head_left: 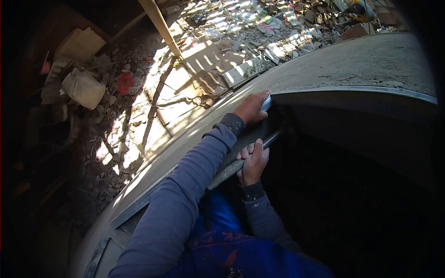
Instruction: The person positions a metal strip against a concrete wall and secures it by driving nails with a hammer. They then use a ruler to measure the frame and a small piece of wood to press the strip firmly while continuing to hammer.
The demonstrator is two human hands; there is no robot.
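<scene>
My left hand [252, 107] is closed over the rim of a large curved, dusty grey shell [343, 60]. Under its fingertips shows a short, pale ribbed metal piece [267, 103]; how far this runs beneath the hand is hidden. Below it, inside the rim, my right hand [254, 163] is wrapped round a long grey bar [227, 173]. One end of the bar is broad and dusty, pointing down and left. Its thinner, darker end slants up right into shadow, where I cannot make out what it meets.
A bright edge strip [352, 88] runs along the rim to the right. Outside lie rubble and litter, with a wooden post [160, 25], a white sack [83, 88], a red bag [124, 83] and a yellow-and-black power tool [363, 11]. The shell's inside is very dark.
</scene>
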